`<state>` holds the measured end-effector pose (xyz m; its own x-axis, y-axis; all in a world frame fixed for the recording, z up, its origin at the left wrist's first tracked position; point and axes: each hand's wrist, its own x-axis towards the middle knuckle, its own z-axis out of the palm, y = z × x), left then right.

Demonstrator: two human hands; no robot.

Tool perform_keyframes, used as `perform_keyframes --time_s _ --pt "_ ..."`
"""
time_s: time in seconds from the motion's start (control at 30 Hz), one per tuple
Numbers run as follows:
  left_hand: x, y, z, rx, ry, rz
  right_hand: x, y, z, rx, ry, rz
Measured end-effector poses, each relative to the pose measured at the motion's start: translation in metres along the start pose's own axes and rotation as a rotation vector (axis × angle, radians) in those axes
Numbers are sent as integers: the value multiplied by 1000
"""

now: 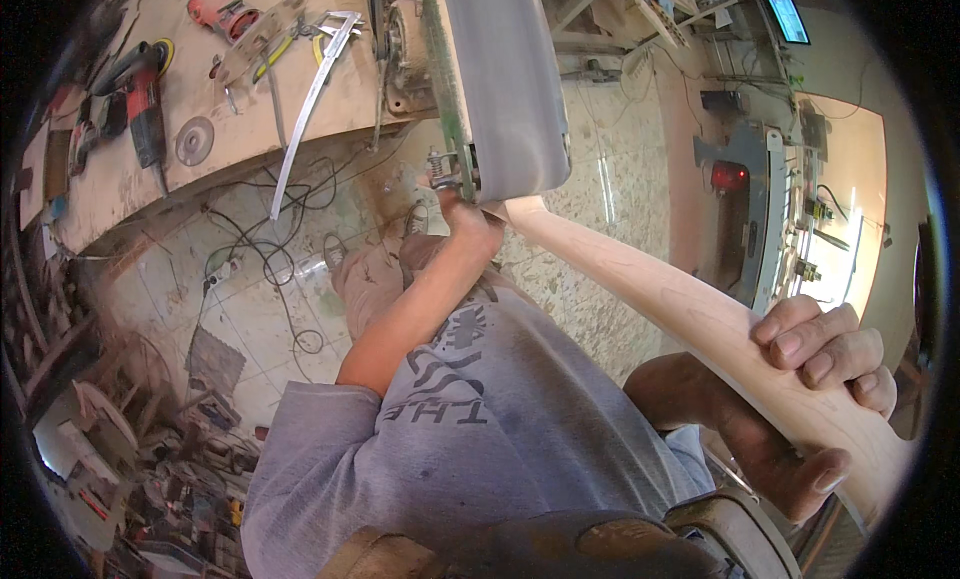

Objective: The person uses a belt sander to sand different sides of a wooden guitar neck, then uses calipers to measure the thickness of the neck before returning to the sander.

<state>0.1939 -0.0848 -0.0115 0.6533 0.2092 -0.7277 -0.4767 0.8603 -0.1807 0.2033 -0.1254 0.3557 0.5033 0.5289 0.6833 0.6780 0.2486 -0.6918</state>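
Observation:
A long, shaped piece of pale wood (640, 279) runs slantwise from the lower right up to the belt sander. Its narrower far end meets the lower end of the grey sanding belt (515, 89). My right hand (800, 379) grips the broad near end, fingers curled over the top edge and thumb along the lower side. At the far end my left hand (468, 224) is closed on the wood, close under the belt's roller end; most of its fingers are hidden. A spring and metal bracket (440, 169) sit just beside that hand.
On the workbench (330, 129) at left lie a metal caliper (315, 99), a red-and-black power tool (145, 114), another red tool (222, 14) and a round disc (194, 140). Black cables (275, 219) trail across the floor. A lit screen (788, 19) hangs far right.

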Motion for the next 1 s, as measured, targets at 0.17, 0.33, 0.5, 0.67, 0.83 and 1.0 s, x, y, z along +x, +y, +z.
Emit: perform_keyframes --time_s 0.17,0.33,0.5,0.67,0.83,1.0 --pt "0 -1 0 25 -46 13 1 2 -4 23 -35 -8" --pt "2 -2 -5 23 -32 4 3 3 -2 47 -25 -7" --pt "2 -4 -5 20 -64 33 4 4 0 32 -3 7" --pt "1 -5 -7 51 -29 35 5 6 -3 4 -8 -19" --pt "-1 -5 -3 22 27 18 10 10 -4 18 -27 -31" --pt "-7 -3 2 -74 72 5 12 13 -4 23 13 -28"
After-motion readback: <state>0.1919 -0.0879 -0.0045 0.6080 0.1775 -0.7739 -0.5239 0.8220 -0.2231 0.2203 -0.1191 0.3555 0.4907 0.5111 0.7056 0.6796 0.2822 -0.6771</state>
